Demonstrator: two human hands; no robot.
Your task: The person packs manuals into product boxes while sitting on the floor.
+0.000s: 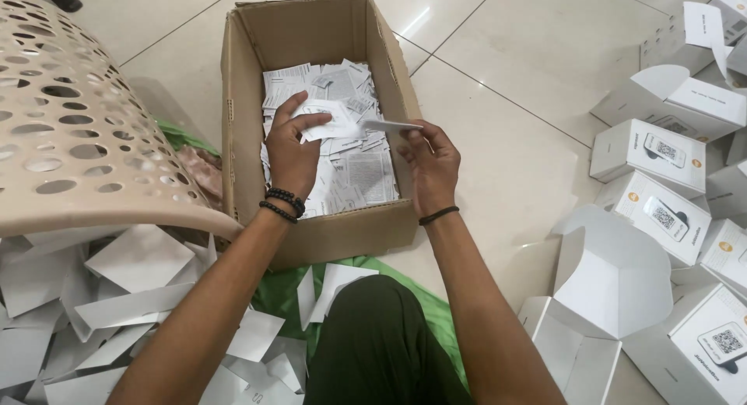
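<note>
A: Grip check. Left hand (292,152) pinches a folded white leaflet (331,119) between thumb and fingers, held over the open cardboard box (245,101). Right hand (430,165) pinches a thin white slip (389,126) edge-on at the fingertips, also above the box, near its right wall.

B: Both holds secure?

A: Left looks fine. Right is marginal, I'd say: fingertip pinch on a thin edge. Any twist and the slip likely drops.

B: Drops where?

A: Probably onto the loose leaflets (350,171) filling the box bottom. White on white, so hard to pick back out. That's the main risk as I judge it.

B: Anything else nearby?

A: Perforated beige plastic basket (70,117) overhangs just left of the box. A left elbow swing could knock it. White card scraps (117,296) lie under it and around the knees, on a green cloth (420,312), so anything dropped there could also get lost.

B: Right side?

A: Stack of small white product boxes (661,179) on the tile floor (537,55), some open with flaps up. Well apart from the hands. Low risk unless the right arm sweeps wide.
</note>
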